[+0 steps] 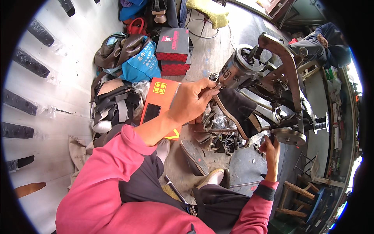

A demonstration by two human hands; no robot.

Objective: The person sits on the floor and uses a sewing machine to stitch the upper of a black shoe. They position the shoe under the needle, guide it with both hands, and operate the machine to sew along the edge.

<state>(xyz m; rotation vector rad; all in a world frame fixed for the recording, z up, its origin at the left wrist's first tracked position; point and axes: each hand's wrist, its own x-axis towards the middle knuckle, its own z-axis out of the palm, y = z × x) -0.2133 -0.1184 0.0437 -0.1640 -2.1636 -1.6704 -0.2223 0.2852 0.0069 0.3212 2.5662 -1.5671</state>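
A cast-metal shoe-stitching machine (280,66) stands before me, its cylindrical head (233,74) leaning toward the left. My left hand (193,101) is closed in a pinch at the lower tip of that head; what its fingertips hold is too small to tell. Just beside and below those fingers, a black shoe (239,115) with a tan sole edge hangs tilted under the machine. My right hand (270,152) is curled at the lower left of the round handwheel (290,137); whatever is within its fingers is hidden.
An orange box (157,93), bags (140,62), stacked shoeboxes (171,46) and leather scraps (117,103) lie left. A loose shoe (193,158) is by my feet. A yellow-covered stool (206,11) is behind. Another person (327,46) sits upper right; wooden stools (296,199) stand lower right.
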